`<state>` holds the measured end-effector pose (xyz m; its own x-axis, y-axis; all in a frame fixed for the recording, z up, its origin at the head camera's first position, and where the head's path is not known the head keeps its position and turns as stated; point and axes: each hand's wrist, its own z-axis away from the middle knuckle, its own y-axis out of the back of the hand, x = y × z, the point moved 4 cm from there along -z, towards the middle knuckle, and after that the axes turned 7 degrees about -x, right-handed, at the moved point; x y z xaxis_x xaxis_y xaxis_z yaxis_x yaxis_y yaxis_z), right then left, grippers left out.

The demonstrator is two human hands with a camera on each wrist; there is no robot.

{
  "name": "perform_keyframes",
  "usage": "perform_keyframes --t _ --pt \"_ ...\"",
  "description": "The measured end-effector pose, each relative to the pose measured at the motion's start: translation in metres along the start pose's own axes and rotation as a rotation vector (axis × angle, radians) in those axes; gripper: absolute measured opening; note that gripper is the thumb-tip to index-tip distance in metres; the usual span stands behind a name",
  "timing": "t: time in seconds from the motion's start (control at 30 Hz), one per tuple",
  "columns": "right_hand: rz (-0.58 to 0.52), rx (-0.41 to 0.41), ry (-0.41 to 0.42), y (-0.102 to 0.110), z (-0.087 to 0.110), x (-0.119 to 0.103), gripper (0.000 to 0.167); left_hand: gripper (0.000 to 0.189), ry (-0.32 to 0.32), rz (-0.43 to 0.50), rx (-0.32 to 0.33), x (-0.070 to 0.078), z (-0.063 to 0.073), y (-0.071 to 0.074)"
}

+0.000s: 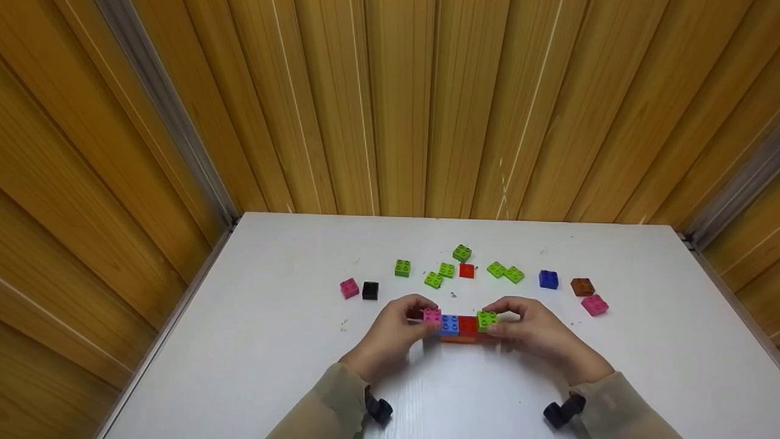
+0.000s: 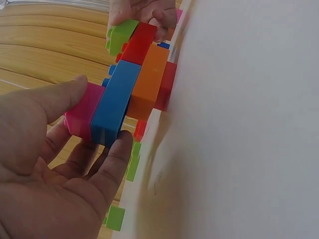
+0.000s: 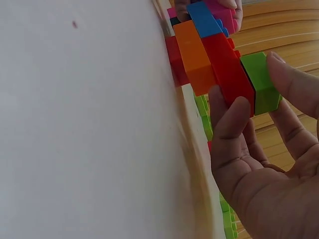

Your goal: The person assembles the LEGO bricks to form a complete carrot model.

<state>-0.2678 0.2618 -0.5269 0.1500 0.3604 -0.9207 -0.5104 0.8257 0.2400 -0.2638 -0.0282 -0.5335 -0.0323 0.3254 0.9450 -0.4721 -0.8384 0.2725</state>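
Note:
Toy building bricks are stacked into a small build in front of me. A red brick [image 2: 166,87] forms its base, with an orange brick [image 2: 149,82] over it. Above these sit a blue brick [image 1: 450,325] on the left and a second red brick [image 1: 468,326] on the right. My left hand [image 1: 393,329] pinches a pink brick [image 2: 83,110] on the blue one's outer end, fingertips also at the blue brick's side. My right hand [image 1: 533,328] holds a green brick [image 3: 261,82] on the red one's outer end, two fingers lying against the red brick.
Behind the hands, loose bricks lie on the white table [image 1: 244,341]: several green ones [image 1: 403,268], a red one [image 1: 467,271], a black one [image 1: 370,291], a blue one [image 1: 548,279], a brown one [image 1: 582,286] and pink ones [image 1: 595,305]. Wood-patterned walls [image 1: 402,110] enclose the table.

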Motion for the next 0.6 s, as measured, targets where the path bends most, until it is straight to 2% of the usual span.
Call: perform_keyframes --t 0.37,0.6 --pt "0.005 0.036 -0.024 -0.0036 0.0015 -0.0003 0.045 0.028 0.005 0.008 -0.001 0.0000 -0.0003 -0.0008" --pt "0.004 0.035 -0.011 -0.0036 0.0015 -0.0011 0.045 0.029 -0.034 -0.003 0.000 0.0012 -0.0001 0.0001"
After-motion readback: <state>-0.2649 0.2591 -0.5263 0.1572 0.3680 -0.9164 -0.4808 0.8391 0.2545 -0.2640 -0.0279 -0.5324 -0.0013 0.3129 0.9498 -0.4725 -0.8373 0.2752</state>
